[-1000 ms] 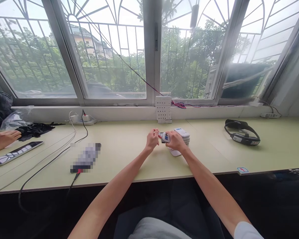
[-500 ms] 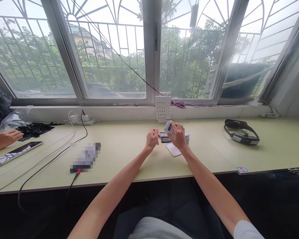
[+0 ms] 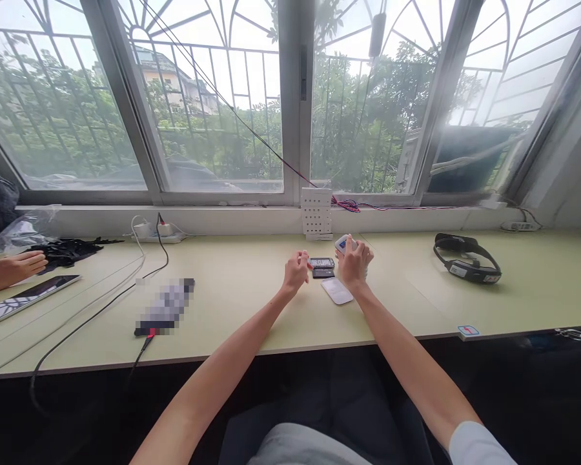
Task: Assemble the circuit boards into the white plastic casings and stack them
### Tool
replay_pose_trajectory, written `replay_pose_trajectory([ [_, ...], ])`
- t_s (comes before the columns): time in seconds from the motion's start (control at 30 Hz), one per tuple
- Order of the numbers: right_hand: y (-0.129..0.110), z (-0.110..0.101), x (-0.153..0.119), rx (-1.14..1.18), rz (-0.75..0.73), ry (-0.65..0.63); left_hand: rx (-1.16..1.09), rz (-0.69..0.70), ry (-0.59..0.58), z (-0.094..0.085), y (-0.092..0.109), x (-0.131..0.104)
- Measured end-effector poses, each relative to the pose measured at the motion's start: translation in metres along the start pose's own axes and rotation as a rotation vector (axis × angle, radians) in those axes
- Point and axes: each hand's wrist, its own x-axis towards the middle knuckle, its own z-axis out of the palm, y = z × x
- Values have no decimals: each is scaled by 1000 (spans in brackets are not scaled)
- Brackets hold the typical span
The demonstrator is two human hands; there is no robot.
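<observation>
My right hand (image 3: 353, 263) is closed around a rounded white device with a small dark screen (image 3: 341, 243), which looks like a pocket Wi-Fi router. It is over the spot of a stack of white pieces, now mostly covered by the hand. My left hand (image 3: 296, 271) is closed in a pinch; a small reddish bit shows at its fingertips, too small to name. Between the hands lies an opened device with a labelled inside (image 3: 322, 263). Just in front of it is a black battery (image 3: 323, 274). Nearer me, a white back cover (image 3: 337, 290) rests on the table.
A white perforated panel (image 3: 316, 213) stands against the sill. Right lies a black head-worn band (image 3: 469, 261). To the left are a blurred-out item (image 3: 167, 307) with a cable, a phone (image 3: 29, 298), black strips (image 3: 70, 252) and another person's hand (image 3: 19, 268).
My right hand has moved right with the white device, over the stack. The opened device and battery between my hands show more fully. My left hand has stayed nearly still.
</observation>
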Motion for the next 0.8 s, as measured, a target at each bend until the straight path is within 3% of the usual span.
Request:
replay_pose_trajectory([
  [0.3,3,-10,1,-45,67,-212,10,-1,-11,0,-2,1],
  [0.8,2,-12,0,-47,128,-238,33,10,-38,0,-3,0],
])
